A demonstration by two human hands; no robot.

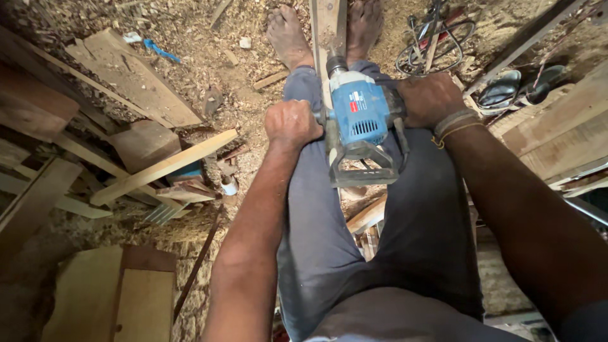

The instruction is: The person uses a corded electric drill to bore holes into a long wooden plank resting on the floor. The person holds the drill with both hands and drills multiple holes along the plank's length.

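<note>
- The left hand is clenched around the side handle of a blue power drill at frame centre.
- The right hand grasps the drill's other side.
- The drill's nose points down onto a narrow wooden plank lying between the bare feet, top centre.
- Pale boards lie on the sawdust-strewn floor at left.

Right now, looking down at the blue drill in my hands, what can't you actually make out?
- Head view: the bit's tip, hidden behind the blue and grey power drill where it meets the long wooden plank.
- The left hand covers the side handle; its fingers wrap out of sight.
- The right hand hides the drill's far side.
- The plank's far end is cut off by the top edge.
- The dark sandals are partly covered by a slanted bar.
</note>
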